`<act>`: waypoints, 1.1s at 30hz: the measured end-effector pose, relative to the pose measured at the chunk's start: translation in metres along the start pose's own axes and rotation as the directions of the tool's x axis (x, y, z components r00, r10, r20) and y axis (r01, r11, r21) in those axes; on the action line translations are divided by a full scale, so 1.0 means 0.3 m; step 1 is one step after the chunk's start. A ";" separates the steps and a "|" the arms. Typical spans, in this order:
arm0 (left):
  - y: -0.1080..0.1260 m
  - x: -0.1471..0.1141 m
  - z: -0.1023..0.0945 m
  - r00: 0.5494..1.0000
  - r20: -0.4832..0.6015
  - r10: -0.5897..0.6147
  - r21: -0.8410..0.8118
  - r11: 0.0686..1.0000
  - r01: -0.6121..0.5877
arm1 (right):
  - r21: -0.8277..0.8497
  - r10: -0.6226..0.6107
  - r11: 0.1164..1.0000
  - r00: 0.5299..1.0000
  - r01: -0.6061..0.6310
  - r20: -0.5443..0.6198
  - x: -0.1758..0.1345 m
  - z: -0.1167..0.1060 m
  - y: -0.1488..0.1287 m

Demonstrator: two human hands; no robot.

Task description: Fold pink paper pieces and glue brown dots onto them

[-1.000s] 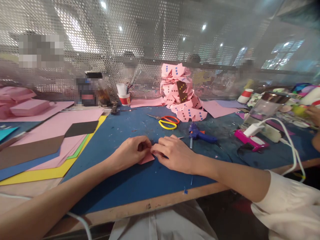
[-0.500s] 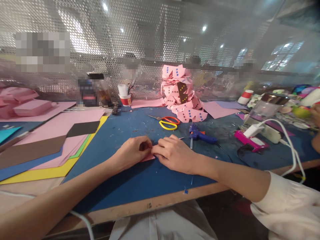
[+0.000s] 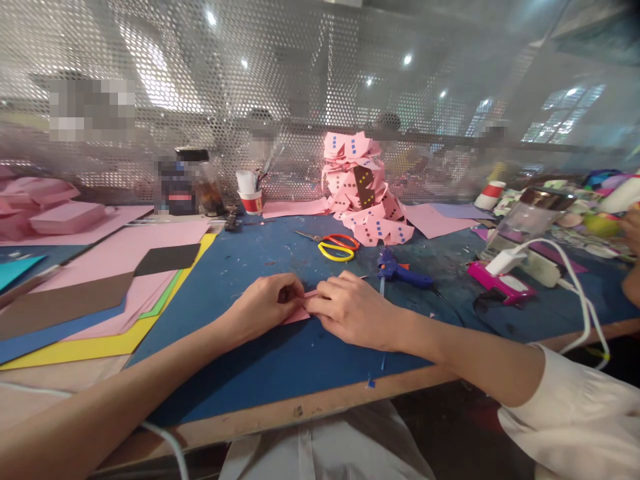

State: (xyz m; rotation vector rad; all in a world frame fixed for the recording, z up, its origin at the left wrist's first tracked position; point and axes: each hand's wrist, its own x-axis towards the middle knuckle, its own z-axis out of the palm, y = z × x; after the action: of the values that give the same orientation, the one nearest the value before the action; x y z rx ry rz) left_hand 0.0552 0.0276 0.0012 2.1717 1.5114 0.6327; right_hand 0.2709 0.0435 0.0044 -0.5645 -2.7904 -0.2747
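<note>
A small pink piece of paper (image 3: 300, 317) lies on the blue table top, mostly hidden under my fingers. My left hand (image 3: 267, 301) is curled, its thumb and fingertips closed on the left part of the piece. From the other side, my right hand (image 3: 353, 310) presses bent fingers on it, so the fingertips of both hands almost meet. Just beyond the hands are scissors (image 3: 337, 250) with red and yellow handles. A blue glue gun (image 3: 403, 273) rests to the right of my right hand, its cord trailing away.
Coloured sheets (image 3: 100, 337) cover the left side, near pink foam-like blocks (image 3: 67, 219). At the back stands a heap of dotted pink pieces (image 3: 367, 217), with a paper cup (image 3: 251, 202) to its left. A magenta power strip (image 3: 503, 283) and a clear jar (image 3: 520, 217) stand right.
My right-hand fingers have shifted slightly, and a little more of the pink paper's far edge shows between the hands. My left hand stays nearly still.
</note>
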 end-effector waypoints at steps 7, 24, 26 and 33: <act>-0.009 0.001 0.003 1.000 0.009 0.006 -0.011 1.000 -0.006 | 0.049 0.002 0.999 1.000 -0.003 0.021 -0.012 -0.023 0.002; -0.017 -0.001 0.010 1.000 -0.004 -0.003 -0.021 1.000 0.003 | 0.126 0.040 0.991 0.999 -0.035 -0.033 -0.014 -0.006 0.014; -0.016 -0.001 0.010 1.000 -0.007 0.001 -0.017 1.000 -0.001 | 0.125 0.039 0.991 0.999 -0.036 -0.029 -0.014 -0.007 0.014; -0.018 -0.001 0.007 1.000 0.006 -0.002 -0.024 1.000 0.002 | 0.133 0.031 0.991 0.999 -0.026 -0.038 -0.016 -0.001 0.016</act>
State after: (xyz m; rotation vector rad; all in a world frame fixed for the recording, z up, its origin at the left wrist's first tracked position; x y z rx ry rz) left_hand 0.0523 0.0290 -0.0037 2.1522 1.4951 0.6403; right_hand 0.2773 0.0462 0.0039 -0.5598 -2.7341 -0.0920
